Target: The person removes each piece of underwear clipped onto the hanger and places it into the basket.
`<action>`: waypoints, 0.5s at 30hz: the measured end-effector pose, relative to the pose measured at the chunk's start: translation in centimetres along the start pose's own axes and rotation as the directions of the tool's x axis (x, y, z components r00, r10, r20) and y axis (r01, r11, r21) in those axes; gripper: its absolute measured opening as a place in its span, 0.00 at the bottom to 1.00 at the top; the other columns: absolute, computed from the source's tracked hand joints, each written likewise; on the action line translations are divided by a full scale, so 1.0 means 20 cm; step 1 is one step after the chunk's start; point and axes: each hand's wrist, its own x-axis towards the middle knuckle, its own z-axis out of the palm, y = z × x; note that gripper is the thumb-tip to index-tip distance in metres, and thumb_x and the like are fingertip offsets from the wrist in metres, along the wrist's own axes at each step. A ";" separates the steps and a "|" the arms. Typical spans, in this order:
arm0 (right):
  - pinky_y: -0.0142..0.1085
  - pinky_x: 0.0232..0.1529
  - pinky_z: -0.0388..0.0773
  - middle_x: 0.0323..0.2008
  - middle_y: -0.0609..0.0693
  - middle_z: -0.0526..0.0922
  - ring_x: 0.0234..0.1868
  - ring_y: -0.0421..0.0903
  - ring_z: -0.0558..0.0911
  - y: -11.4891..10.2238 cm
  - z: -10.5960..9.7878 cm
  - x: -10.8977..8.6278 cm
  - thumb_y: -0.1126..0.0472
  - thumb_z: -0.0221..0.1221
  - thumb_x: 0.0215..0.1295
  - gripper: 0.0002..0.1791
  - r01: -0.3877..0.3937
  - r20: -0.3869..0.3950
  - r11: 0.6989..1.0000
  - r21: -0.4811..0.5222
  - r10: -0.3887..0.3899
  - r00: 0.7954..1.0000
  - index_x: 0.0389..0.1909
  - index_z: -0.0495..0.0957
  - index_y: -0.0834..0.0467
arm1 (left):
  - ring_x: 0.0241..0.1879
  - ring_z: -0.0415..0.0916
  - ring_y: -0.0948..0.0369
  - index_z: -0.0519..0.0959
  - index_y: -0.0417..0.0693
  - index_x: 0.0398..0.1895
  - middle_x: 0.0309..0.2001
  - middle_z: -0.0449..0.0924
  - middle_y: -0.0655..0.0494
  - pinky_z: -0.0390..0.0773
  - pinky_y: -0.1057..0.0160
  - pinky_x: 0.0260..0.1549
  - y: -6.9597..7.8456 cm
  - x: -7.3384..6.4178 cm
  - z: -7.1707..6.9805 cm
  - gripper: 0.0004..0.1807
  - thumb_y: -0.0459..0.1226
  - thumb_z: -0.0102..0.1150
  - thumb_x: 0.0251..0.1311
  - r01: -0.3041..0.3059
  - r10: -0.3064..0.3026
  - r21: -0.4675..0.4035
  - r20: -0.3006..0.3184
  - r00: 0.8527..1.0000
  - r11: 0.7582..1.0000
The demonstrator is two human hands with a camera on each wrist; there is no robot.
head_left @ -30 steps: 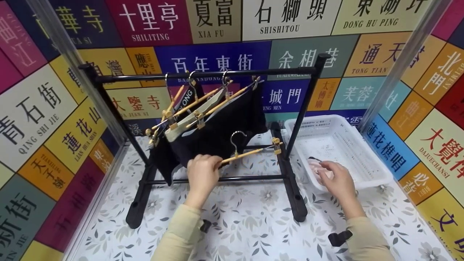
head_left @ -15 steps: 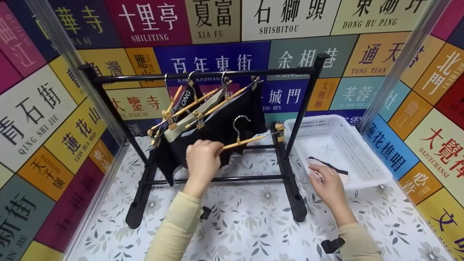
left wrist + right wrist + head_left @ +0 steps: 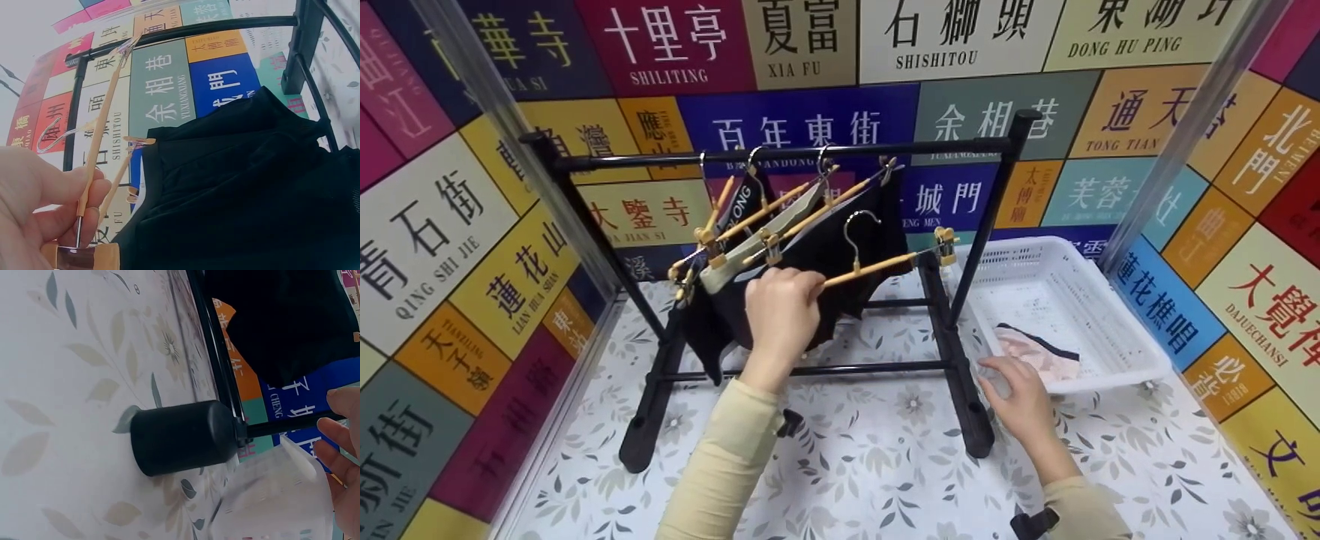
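My left hand [image 3: 784,311] grips one end of a clip hanger [image 3: 877,268], a wooden bar with a metal hook and a clip at its far end. In the left wrist view, thumb and fingers pinch the bar near a second clip [image 3: 84,257]. No garment hangs from it. Right of the rack, my right hand [image 3: 1020,394] has loosely bent fingers and holds nothing, beside the near left corner of a white plastic basket [image 3: 1132,375]. A pink garment with a black band [image 3: 1039,352] lies inside the basket at the near left.
A black garment rack [image 3: 652,160] stands on the floral-patterned table. Several clip hangers hang from its bar, carrying black garments [image 3: 847,240] and one with a cream band [image 3: 769,240]. Walls with coloured sign panels [image 3: 997,45] enclose the back and sides.
My left hand has raised the hanger, its hook now higher before the hanging clothes. My right hand has left the pink garment and moved left and down, out of the basket; the garment now lies flatter.
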 end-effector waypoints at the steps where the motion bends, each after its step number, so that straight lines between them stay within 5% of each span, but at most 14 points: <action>1: 0.42 0.53 0.68 0.41 0.55 0.85 0.44 0.58 0.81 -0.01 0.01 0.00 0.73 0.70 0.49 0.18 0.005 0.000 1.000 0.001 -0.005 1.000 0.43 0.84 0.61 | 0.30 0.78 0.51 0.88 0.50 0.29 0.29 0.85 0.55 0.69 0.51 0.28 0.00 0.01 0.00 0.03 0.32 0.70 0.52 0.000 0.000 0.001 -0.002 1.000 1.000; 15: 0.44 0.56 0.66 0.43 0.52 0.85 0.47 0.55 0.81 -0.10 0.05 -0.03 0.71 0.70 0.51 0.18 0.022 0.014 1.000 0.022 -0.023 1.000 0.44 0.84 0.59 | 0.29 0.78 0.50 0.88 0.50 0.27 0.28 0.85 0.55 0.68 0.49 0.28 0.04 0.16 -0.04 0.03 0.32 0.68 0.54 -0.022 0.023 0.033 -0.051 0.998 0.999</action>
